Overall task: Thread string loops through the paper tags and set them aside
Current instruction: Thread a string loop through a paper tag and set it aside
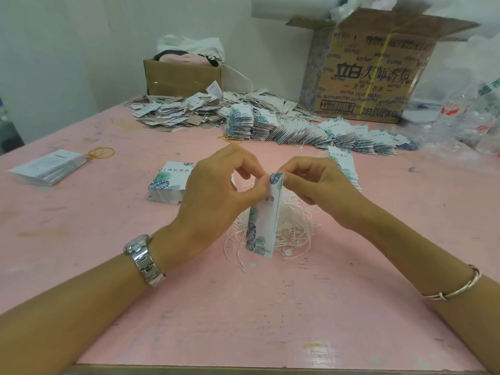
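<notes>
Many tags look already strung: a long fanned row of leaf-printed tags (311, 131) with string ends showing lies at one o'clock from the hands. A looser heap of tags (176, 112) sits at eleven o'clock, toward the far edge of the pink desk (243, 307). One paper tag (263, 220) is in work at the centre, held upright on edge. The left hand (216, 190) and the right hand (313, 182) both pinch its top end between thumb and fingertips, the other fingers loosely curled. Whether a loop is through the hole yet is too small to tell. Directly beneath and behind the tag lies the tangle of white string loops (295, 228). A squared stack of unstrung tags (167, 185) waits at nine o'clock, just beside the left hand. I judge the job well under way, with that stack still to do and this tag to finish and set aside.
</notes>
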Demonstrator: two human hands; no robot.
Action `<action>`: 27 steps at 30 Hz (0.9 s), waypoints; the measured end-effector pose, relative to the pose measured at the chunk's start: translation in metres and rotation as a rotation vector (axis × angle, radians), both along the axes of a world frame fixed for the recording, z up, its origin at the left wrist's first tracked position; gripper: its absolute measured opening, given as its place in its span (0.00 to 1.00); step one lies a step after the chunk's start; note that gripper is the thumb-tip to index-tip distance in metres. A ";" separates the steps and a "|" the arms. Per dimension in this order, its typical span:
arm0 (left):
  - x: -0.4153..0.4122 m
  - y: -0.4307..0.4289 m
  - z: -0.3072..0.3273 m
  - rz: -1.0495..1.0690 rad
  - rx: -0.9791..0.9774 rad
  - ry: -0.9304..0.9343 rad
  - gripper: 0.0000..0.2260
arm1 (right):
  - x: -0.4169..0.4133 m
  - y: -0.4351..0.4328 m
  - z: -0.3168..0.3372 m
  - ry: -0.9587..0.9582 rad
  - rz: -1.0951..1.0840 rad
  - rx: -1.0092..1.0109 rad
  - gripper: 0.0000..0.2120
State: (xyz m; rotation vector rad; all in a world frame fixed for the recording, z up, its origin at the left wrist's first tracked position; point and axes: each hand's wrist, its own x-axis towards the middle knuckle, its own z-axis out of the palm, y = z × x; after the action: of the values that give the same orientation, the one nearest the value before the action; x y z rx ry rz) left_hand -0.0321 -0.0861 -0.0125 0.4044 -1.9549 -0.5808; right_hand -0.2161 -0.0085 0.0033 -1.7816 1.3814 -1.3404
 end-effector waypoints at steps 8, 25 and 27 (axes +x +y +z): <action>0.000 0.002 0.002 0.004 0.052 0.026 0.03 | -0.021 -0.003 0.007 -0.178 -0.065 0.064 0.09; 0.001 0.006 0.007 -0.062 0.042 0.138 0.03 | -0.046 -0.012 -0.002 -0.345 -0.240 0.161 0.13; 0.001 0.005 0.006 -0.075 0.064 0.132 0.03 | -0.047 -0.013 -0.003 -0.343 -0.257 0.172 0.13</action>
State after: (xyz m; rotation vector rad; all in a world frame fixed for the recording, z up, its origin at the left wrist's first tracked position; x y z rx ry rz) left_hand -0.0316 -0.0811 -0.0069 0.3251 -1.8351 -0.7022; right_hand -0.2631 -0.0210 0.0006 -1.2258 1.5114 -1.5215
